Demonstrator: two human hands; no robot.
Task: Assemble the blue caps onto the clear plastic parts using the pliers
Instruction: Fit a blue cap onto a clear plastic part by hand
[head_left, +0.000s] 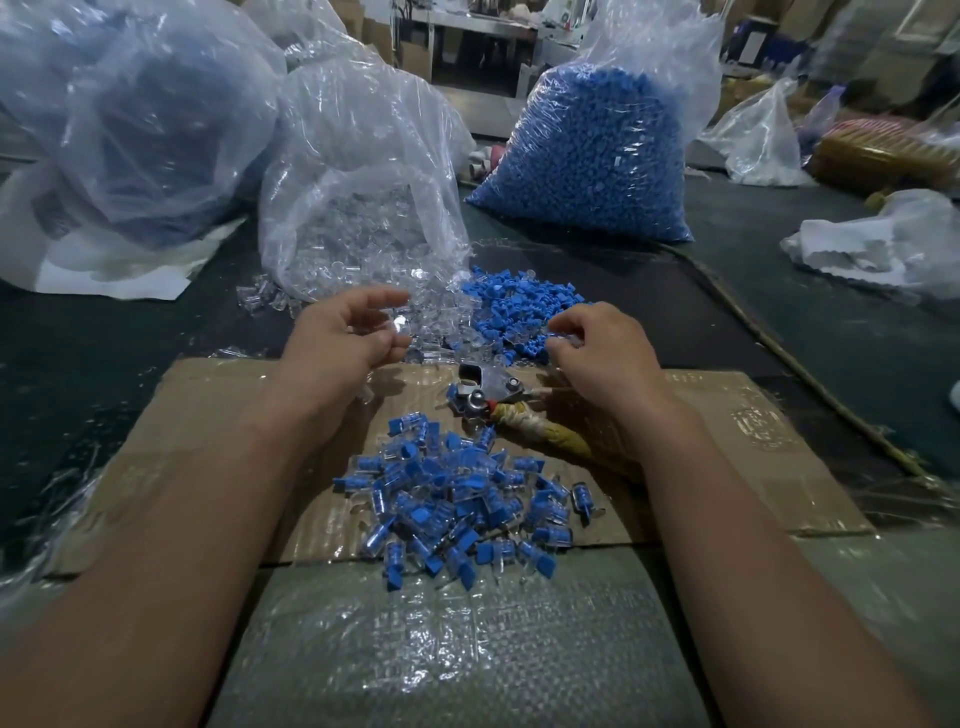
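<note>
Head view: your left hand (348, 332) pinches a clear plastic part (400, 328). Your right hand (597, 348) curls into the blue caps (519, 312); whether it grips one, cannot tell. The pliers (480, 395) lie between them on the cardboard (727, 415), likely for quick reach, with the assembled pieces (457, 499) heaped nearer you.

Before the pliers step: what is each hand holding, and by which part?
Left hand pinches a clear part between thumb and fingertips, where on it unclear; right hand: cannot tell. Pliers lie unheld.

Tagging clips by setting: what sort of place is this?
Likely a small workshop doing piecework assembly: a big bag of blue caps, a bag of clear plastic parts, and a pile of finished pieces.
</note>
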